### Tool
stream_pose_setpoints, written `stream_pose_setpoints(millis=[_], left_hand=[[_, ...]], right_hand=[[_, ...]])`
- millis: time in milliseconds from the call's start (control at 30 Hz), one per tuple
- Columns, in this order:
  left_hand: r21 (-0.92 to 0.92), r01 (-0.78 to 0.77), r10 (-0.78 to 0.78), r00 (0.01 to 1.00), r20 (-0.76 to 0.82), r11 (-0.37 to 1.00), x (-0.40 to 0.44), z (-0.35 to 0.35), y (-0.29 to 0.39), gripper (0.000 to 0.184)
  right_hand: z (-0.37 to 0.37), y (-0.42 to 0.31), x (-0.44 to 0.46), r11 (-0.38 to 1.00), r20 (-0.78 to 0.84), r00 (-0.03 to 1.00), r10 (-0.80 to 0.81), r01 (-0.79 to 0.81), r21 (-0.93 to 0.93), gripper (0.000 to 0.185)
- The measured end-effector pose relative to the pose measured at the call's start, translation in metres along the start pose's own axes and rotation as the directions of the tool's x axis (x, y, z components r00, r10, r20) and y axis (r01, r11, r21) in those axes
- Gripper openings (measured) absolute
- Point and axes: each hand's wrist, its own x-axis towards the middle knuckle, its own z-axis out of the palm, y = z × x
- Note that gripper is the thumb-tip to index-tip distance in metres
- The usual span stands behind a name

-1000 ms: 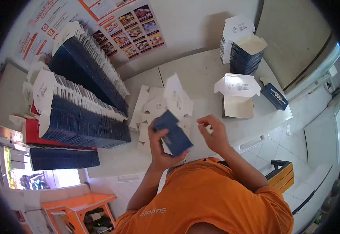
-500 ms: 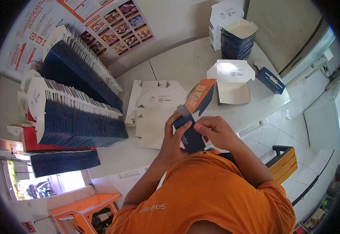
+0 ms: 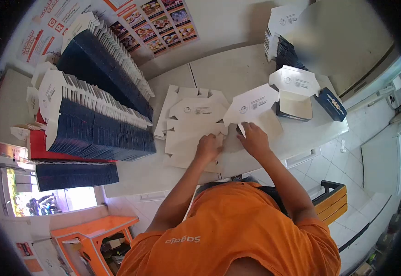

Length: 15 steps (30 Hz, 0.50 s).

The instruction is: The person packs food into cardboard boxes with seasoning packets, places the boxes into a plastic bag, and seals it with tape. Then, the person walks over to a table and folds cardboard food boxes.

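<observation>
An assembled paper food box (image 3: 270, 126) stands on the counter with its white lid raised. My right hand (image 3: 255, 141) is at its near left edge, fingers bent over the rim and closed on it. To the left lies a pile of flat white box blanks (image 3: 186, 138), printed with a small logo and code. My left hand (image 3: 209, 148) has its fingers curled at the right edge of the top blank; its fingertips are partly hidden.
Another open box (image 3: 297, 108) and a dark blue closed box (image 3: 331, 105) stand to the right. Nested boxes (image 3: 287, 53) are stacked behind. Long rows of dark blue folded boxes (image 3: 101, 131) fill the left side. A wooden-slatted chair (image 3: 331, 204) is below right.
The box that was folded between both hands now sits on the counter, lid up. My left hand has come down onto the blanks; my right hand moved forward with the box.
</observation>
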Motion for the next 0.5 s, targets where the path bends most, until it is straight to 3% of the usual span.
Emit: stream_pose_setpoints(millis=[67, 133, 167, 200, 267, 367, 500], left_hand=[[-0.038, -0.082, 0.083, 0.996, 0.017, 0.996, 0.005, -0.006, -0.03, 0.047], [-0.119, -0.125, 0.126, 0.992, 0.0, 0.985, 0.0, -0.017, -0.042, 0.037], [-0.164, 0.041, -0.025, 0.995, 0.094, 0.986, 0.0, -0.023, -0.046, 0.031], [-0.342, 0.142, -0.083, 0.98, 0.183, 0.929, 0.002, -0.027, -0.053, 0.03], [-0.62, 0.363, -0.14, 0.915, 0.379, 0.695, 0.003, -0.036, -0.069, 0.029], [-0.74, 0.474, 0.047, 0.827, 0.56, 0.476, 0.003, -0.056, -0.085, 0.038], [-0.823, 0.466, 0.075, 0.855, 0.513, 0.324, -0.006, -0.058, -0.095, 0.047]], right_hand=[[-0.012, -0.015, 0.002, 0.993, -0.207, 0.973, -0.096, 0.107, 0.04, 0.026], [-0.017, -0.028, -0.01, 0.979, -0.13, 0.984, -0.12, 0.14, 0.151, 0.023], [-0.017, -0.033, -0.017, 0.967, -0.097, 0.986, -0.136, 0.153, 0.203, 0.022], [-0.016, -0.038, -0.024, 0.954, -0.051, 0.992, -0.118, 0.127, 0.27, 0.022], [-0.011, -0.049, -0.039, 0.916, 0.047, 0.994, -0.095, 0.069, 0.396, 0.022], [0.002, -0.058, -0.053, 0.879, 0.085, 0.993, -0.084, 0.033, 0.476, 0.018], [0.008, -0.069, -0.065, 0.89, 0.147, 0.983, -0.108, 0.03, 0.455, 0.022]])
